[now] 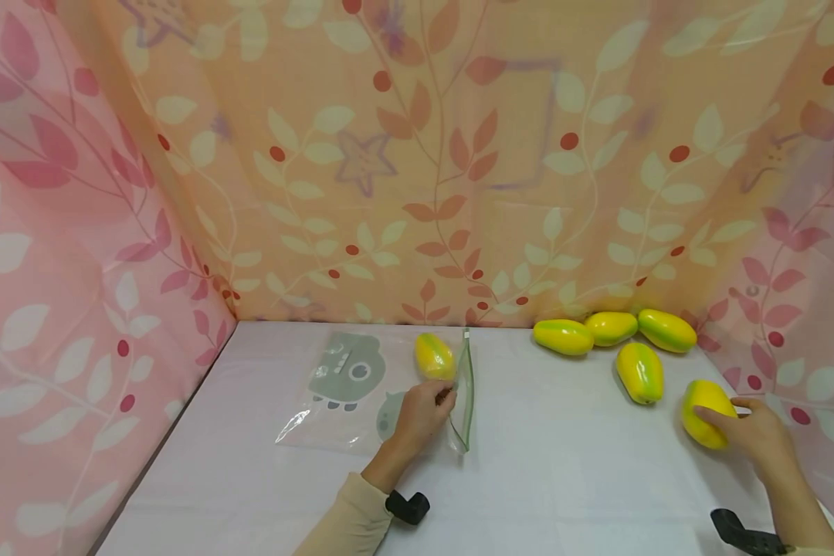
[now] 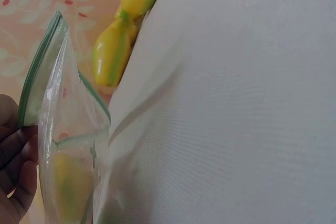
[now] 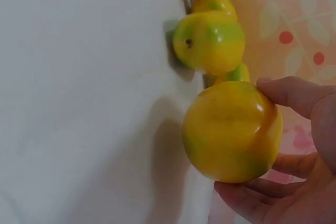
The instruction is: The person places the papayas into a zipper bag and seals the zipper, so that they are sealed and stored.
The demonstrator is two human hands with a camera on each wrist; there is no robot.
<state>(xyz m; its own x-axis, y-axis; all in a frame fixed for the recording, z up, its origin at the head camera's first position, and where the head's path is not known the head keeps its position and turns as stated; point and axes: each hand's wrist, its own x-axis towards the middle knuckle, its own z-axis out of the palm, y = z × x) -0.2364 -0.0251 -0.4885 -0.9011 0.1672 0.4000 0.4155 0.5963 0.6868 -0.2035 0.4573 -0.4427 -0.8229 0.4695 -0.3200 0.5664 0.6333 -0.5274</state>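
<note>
Clear bag [image 1: 347, 378], its mouth facing right, lies with the left hand [image 1: 420, 415] pinching its rim and one yellow-green fruit [image 1: 434, 355] inside. Well to the bag's right, past four loose fruits [image 1: 640, 374], the right hand [image 1: 759, 432] is clamped round another fruit [image 1: 706, 413]; the step looks like picking it up for bagging, and the next move probably calls for carrying it to the bag's mouth.

"What colour are the fruits [image 1: 706, 417]?"
"Yellow, streaked green."
"And the bag [image 1: 361, 395]?"
"Clear, with grey-green creature prints [image 1: 340, 378] and a green edge [image 1: 469, 394]."
"The backdrop [image 1: 403, 224]?"
"Orange, with pale and reddish leaves [image 1: 486, 71]."
</note>
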